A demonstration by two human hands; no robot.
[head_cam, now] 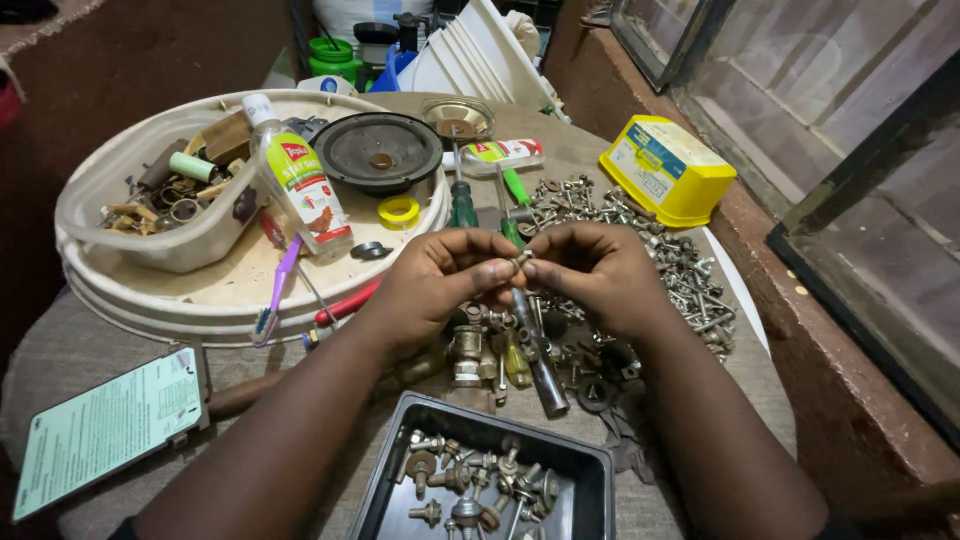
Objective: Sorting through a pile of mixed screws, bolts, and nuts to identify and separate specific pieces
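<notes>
Held mid-scene above the tabletop [90, 340]: a small bolt [520, 261] pinched between both hands, long axis running left to right. Left hand [440, 280] pinching its left end, right hand [590, 270] pinching the right end, fingertips nearly touching. Near, directly below, a black tray [590, 470] of bolts; far right, loose screws [680, 270].

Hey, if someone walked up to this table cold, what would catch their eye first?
Probably the two hands at the centre, the left hand and right hand pinching a small metal bolt between their fingertips. Right behind them a heap of loose bolts and nuts spreads toward a bright yellow box at the far right. On the left, a big round white tray holds a black speaker and a plastic bottle.
</notes>
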